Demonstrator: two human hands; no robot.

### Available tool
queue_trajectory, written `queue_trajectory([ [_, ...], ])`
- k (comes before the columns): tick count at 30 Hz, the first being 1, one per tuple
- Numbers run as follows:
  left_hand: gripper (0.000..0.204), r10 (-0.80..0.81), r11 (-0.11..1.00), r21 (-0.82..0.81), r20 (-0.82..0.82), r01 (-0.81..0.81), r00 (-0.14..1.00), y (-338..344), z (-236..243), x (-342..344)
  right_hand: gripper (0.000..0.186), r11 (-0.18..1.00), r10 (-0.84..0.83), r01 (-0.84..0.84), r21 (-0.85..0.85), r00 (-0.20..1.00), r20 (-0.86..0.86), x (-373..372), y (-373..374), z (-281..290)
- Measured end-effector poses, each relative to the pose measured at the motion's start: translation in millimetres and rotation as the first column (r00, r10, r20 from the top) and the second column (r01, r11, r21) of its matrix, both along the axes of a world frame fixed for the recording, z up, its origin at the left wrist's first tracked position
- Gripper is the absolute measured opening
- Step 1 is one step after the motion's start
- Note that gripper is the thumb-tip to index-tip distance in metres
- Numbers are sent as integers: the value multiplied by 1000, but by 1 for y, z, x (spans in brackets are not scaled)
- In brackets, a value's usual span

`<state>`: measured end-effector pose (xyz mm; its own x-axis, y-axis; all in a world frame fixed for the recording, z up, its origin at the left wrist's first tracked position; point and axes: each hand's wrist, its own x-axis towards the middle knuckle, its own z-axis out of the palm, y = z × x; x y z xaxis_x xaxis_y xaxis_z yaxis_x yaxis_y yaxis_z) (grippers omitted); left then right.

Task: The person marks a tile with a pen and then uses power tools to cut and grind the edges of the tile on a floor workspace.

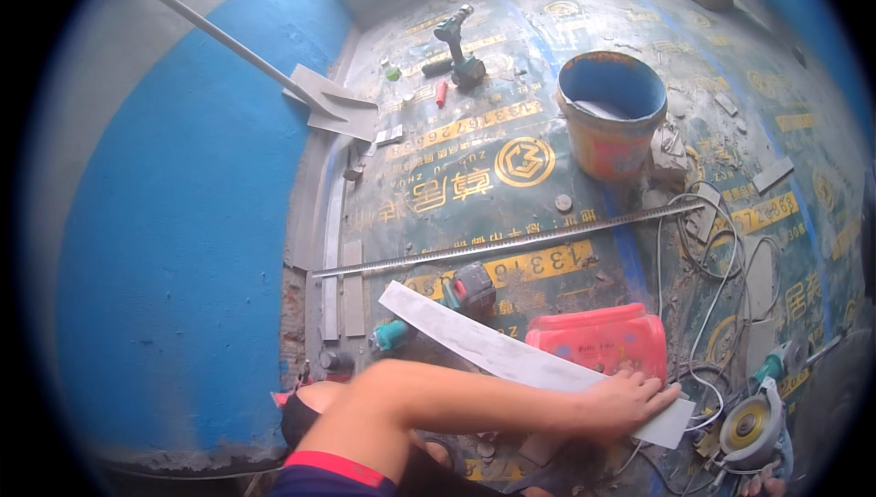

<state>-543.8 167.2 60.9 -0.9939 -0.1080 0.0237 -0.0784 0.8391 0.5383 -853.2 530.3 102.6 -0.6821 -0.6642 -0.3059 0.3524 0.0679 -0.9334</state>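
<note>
My left forearm reaches from the lower left across to the right. My left hand (624, 403) lies over a long pale tile strip (488, 334) near its right end, with fingers reaching past its far edge and gripping it. The strip runs diagonally across a red plastic stool (593, 342). At the lower right, a disc cutter (750, 426) with a yellow-centred blade, pale guard and teal body sits beyond the strip's end. My right hand (766, 482) shows only in part at the bottom edge, its fingers closed against the cutter's lower end.
Beyond the strip lie a long metal straightedge (511, 241) and a dark power tool (474, 287). A paint-stained bucket (611, 136), a cordless drill (461, 45) and looped cables (725, 260) are farther off. A shovel (333, 104) leans against the blue wall (182, 251).
</note>
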Motion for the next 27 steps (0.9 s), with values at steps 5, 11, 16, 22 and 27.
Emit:
queue_trajectory([
  [5,91,-53,998,-22,64,54,997,-41,44,55,53,987,108,-64,145,939,-327,-4,23,-48],
  [11,89,-46,994,-94,49,50,998,-83,67,124,36,968,-192,234,-86,919,346,84,-127,36],
  [16,95,130,988,-75,-22,-132,991,-84,58,111,49,944,-188,277,-181,900,394,129,-166,73],
  [22,67,202,978,-59,40,-200,979,-74,36,90,38,982,-64,115,-151,950,305,164,-181,75],
  [27,66,156,987,-59,107,-150,982,-67,35,93,42,986,-58,110,-128,932,357,175,-183,63],
])
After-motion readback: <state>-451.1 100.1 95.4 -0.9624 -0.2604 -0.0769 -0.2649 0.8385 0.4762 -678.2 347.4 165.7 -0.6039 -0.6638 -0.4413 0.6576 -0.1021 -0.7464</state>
